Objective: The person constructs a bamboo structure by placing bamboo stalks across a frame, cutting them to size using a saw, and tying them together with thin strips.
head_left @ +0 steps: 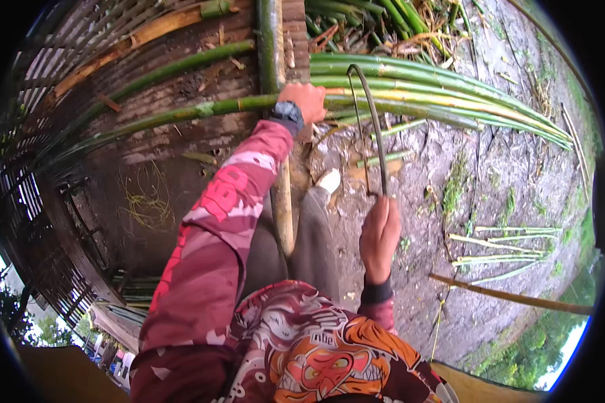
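Note:
My left hand [307, 102], with a dark watch on the wrist, is closed over a long green bamboo pole [238, 105]. The pole runs crosswise from the far left out to the right. My right hand [381, 238] is closed round the lower end of a bow saw [375, 124] with a curved metal frame and a thin blade. The saw stands just right of my left hand, its far part over the pole. Whether the blade touches the bamboo I cannot tell. Under the left hand, a thick bamboo crosspiece [269, 47] and a pale pole [285, 208] run lengthwise.
Several long green bamboo poles [437, 79] lie bundled at the right. Cut bamboo lengths [504, 250] rest on the muddy ground [423, 221]. A slatted bamboo structure [54, 269] stands at the left, beside a brown corrugated surface [181, 87]. My foot [329, 181] is below the saw.

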Demonstrator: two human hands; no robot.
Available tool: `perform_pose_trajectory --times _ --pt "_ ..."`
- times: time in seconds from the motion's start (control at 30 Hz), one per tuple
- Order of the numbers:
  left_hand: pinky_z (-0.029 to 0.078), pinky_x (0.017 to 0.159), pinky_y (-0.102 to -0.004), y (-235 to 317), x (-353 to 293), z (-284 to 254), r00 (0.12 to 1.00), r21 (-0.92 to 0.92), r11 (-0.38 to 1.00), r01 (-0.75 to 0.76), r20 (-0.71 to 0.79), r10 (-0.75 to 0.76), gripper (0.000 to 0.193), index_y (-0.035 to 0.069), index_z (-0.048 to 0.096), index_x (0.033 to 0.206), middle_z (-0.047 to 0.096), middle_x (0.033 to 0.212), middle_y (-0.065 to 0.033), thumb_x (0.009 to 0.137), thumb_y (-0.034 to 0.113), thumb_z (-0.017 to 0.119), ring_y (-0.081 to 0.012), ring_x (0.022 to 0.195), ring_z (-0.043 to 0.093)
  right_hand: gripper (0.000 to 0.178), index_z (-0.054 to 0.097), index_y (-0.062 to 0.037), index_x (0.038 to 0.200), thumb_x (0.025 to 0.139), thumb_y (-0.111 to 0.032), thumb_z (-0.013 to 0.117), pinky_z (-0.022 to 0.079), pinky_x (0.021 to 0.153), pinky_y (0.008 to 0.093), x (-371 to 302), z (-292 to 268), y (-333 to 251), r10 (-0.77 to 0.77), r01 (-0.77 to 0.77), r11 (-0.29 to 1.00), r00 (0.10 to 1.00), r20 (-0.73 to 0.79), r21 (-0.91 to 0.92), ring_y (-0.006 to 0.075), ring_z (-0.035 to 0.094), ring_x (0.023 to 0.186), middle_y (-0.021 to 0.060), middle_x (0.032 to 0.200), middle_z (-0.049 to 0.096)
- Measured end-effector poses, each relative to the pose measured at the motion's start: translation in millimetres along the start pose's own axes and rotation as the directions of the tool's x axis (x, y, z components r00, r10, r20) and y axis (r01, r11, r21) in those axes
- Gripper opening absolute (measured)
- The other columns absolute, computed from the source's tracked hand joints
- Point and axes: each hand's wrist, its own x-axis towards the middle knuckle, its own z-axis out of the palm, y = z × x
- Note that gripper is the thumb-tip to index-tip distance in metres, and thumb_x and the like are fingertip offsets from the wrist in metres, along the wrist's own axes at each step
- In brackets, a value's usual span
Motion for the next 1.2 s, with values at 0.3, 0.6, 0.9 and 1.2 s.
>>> perform_pose_trajectory --times 0.3,0.6,0.9,1.2 --pt "0.062 0.081 -0.0455 -11.7 20.2 1.4 0.997 0.038 0.999 -0.012 -0.070 0.015 0.043 0.010 0.070 0.110 0.077 0.094 -0.0142 0.090 0.048 0.070 -0.0311 0.085 0.076 0.047 0.058 0.0010 0.087 0.110 -0.039 0.047 0.043 0.063 0.0544 130.1 73.3 10.0 -0.260 0.265 0.964 0.956 -0.132 0.022 0.0483 0.057 0.069 0.0277 0.076 0.060" --pt "0.061 0.081 -0.0460 -1.9 14.7 -9.4 1.000 0.039 0.999 0.009 -0.013 -0.009 0.042 0.011 0.069 0.110 0.077 0.101 -0.0146 0.089 0.048 0.072 -0.0332 0.094 0.076 0.025 0.058 0.0034 0.113 0.108 -0.020 0.050 0.048 0.060 0.0528 131.9 47.8 -37.5 -0.668 0.618 0.653 0.742 0.051 -0.437 0.0477 0.060 0.069 0.0262 0.083 0.057" --pt "0.060 0.086 -0.0470 -10.7 22.3 -20.6 0.996 0.001 1.000 -0.021 0.081 0.021 0.041 0.010 0.072 0.111 0.076 0.104 -0.0179 0.090 0.045 0.066 -0.0347 0.097 0.075 0.029 0.060 -0.0006 0.099 0.111 -0.017 0.039 0.039 0.049 0.0397 64.1 33.7 -8.6 -0.181 0.176 0.960 0.984 -0.003 -0.220 0.0209 0.054 0.061 0.0127 0.077 0.056" --pt "0.061 0.076 -0.0448 -10.0 21.5 -3.5 0.996 0.029 0.999 -0.015 -0.088 0.018 0.045 0.009 0.070 0.108 0.077 0.090 -0.0138 0.088 0.050 0.072 -0.0310 0.085 0.076 0.053 0.058 0.0045 0.089 0.109 -0.043 0.045 0.045 0.066 0.0589 171.1 47.8 -77.6 -0.279 0.281 0.948 0.960 0.037 -0.150 0.0552 0.060 0.076 0.0338 0.081 0.063"
